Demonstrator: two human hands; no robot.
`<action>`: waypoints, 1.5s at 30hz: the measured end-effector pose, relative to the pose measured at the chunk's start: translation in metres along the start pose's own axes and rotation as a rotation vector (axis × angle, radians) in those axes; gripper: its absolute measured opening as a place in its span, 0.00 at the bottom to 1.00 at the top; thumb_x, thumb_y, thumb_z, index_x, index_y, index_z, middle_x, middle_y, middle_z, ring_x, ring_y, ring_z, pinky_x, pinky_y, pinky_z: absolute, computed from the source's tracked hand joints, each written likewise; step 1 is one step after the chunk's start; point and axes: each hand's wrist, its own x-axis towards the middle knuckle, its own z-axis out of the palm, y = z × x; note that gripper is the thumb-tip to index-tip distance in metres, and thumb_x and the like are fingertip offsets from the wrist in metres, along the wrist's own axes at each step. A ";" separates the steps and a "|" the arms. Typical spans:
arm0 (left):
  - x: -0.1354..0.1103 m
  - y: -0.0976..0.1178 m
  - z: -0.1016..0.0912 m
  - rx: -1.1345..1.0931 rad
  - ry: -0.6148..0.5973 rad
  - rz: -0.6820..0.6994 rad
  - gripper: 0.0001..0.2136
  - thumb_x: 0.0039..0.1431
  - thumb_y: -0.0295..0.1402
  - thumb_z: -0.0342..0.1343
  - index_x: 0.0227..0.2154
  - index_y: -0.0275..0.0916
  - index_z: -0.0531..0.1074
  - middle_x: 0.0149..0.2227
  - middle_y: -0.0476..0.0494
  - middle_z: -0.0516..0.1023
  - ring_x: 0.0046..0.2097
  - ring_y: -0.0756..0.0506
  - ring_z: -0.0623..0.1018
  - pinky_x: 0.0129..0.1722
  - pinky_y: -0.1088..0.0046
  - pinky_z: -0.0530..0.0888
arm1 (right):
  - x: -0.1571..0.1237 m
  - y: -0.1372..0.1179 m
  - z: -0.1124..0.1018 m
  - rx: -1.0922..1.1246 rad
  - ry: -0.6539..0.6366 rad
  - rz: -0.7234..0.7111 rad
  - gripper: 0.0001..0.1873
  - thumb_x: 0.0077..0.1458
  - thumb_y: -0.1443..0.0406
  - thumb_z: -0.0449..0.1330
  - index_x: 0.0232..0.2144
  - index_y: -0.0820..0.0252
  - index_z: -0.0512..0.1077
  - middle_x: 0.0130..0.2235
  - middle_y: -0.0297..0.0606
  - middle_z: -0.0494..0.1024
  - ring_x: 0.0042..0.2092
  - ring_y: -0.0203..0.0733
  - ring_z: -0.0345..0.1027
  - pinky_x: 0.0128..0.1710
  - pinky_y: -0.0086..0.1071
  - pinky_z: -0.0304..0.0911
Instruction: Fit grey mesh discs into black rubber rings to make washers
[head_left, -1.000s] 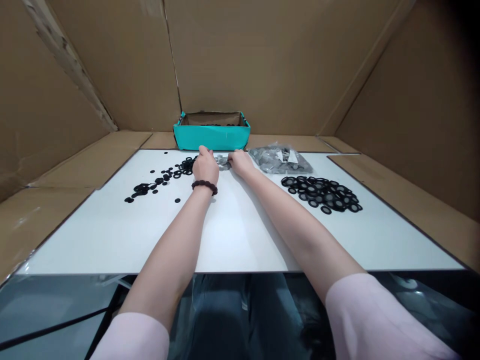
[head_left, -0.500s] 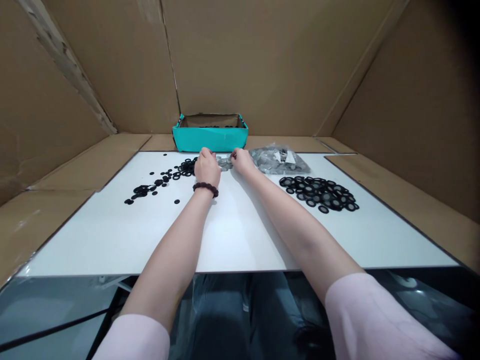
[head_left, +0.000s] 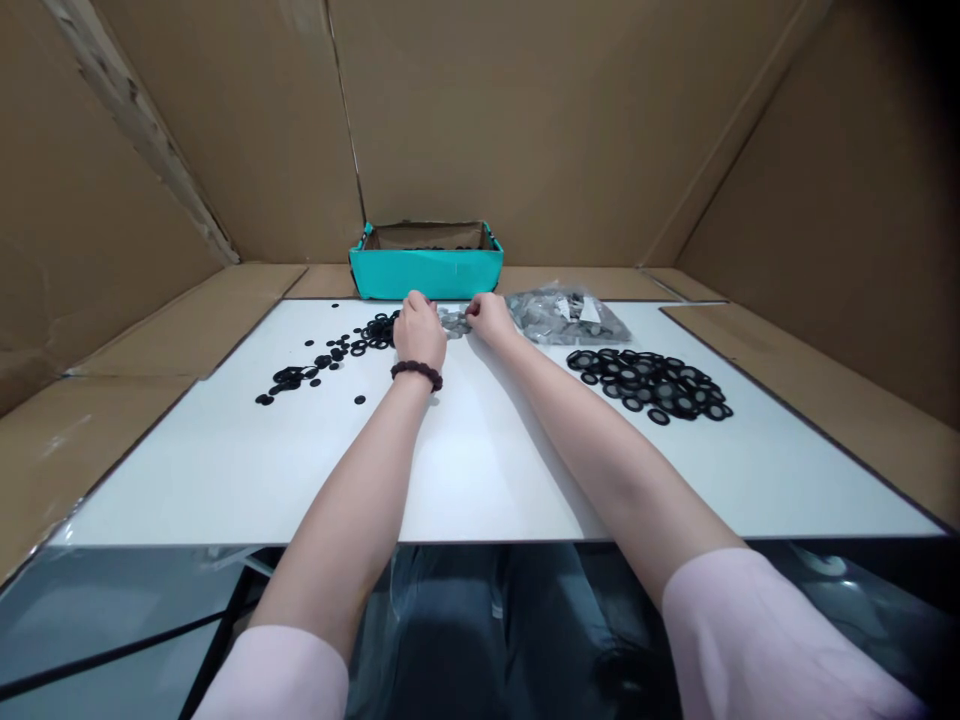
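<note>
My left hand (head_left: 418, 330), with a dark bead bracelet at the wrist, rests curled at the far middle of the white table (head_left: 480, 470). My right hand (head_left: 491, 318) is curled close beside it. Both touch a small pile of grey mesh discs (head_left: 453, 322) lying between them. Their fingertips are hidden, so what they pinch is unclear. Loose black rubber rings (head_left: 330, 355) lie scattered just left of my left hand.
A teal box (head_left: 426, 272) stands behind my hands. A clear bag of grey discs (head_left: 564, 316) lies to the right, with a heap of black rings with mesh centres (head_left: 651, 384) in front of it. Cardboard walls enclose the table on three sides.
Both hands stay at the grey disc pile with only slight finger shifts. The view has moved a little.
</note>
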 end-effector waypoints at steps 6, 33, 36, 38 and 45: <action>0.001 -0.002 0.002 -0.012 -0.002 0.004 0.06 0.65 0.30 0.42 0.39 0.36 0.63 0.43 0.31 0.73 0.47 0.39 0.76 0.47 0.63 0.70 | -0.005 0.000 -0.003 -0.085 -0.080 -0.088 0.13 0.49 0.75 0.55 0.33 0.63 0.79 0.37 0.42 0.80 0.43 0.45 0.72 0.46 0.31 0.63; 0.000 -0.003 0.004 -0.023 -0.005 -0.001 0.08 0.64 0.30 0.42 0.41 0.36 0.65 0.43 0.32 0.74 0.49 0.39 0.75 0.48 0.65 0.69 | -0.016 -0.012 -0.012 -0.281 -0.258 -0.190 0.14 0.54 0.73 0.55 0.40 0.64 0.77 0.42 0.46 0.79 0.44 0.45 0.70 0.41 0.30 0.60; -0.001 -0.001 0.002 0.023 -0.027 0.000 0.09 0.64 0.30 0.41 0.41 0.35 0.65 0.44 0.31 0.74 0.48 0.39 0.76 0.48 0.64 0.69 | -0.015 -0.011 -0.009 -0.285 -0.247 -0.187 0.13 0.54 0.72 0.55 0.39 0.63 0.78 0.43 0.46 0.79 0.45 0.46 0.71 0.42 0.30 0.60; -0.001 -0.002 0.003 0.028 -0.021 0.004 0.09 0.64 0.30 0.41 0.42 0.35 0.65 0.44 0.31 0.74 0.48 0.39 0.76 0.48 0.63 0.69 | -0.014 -0.010 -0.007 -0.269 -0.228 -0.175 0.14 0.55 0.72 0.55 0.40 0.62 0.77 0.44 0.46 0.79 0.46 0.46 0.70 0.42 0.30 0.61; 0.000 -0.003 0.005 -0.014 0.000 0.011 0.09 0.64 0.31 0.41 0.41 0.37 0.65 0.43 0.33 0.74 0.49 0.40 0.76 0.48 0.65 0.69 | -0.015 -0.005 -0.005 -0.244 -0.123 -0.185 0.14 0.57 0.72 0.52 0.43 0.64 0.74 0.46 0.50 0.76 0.48 0.48 0.68 0.44 0.33 0.60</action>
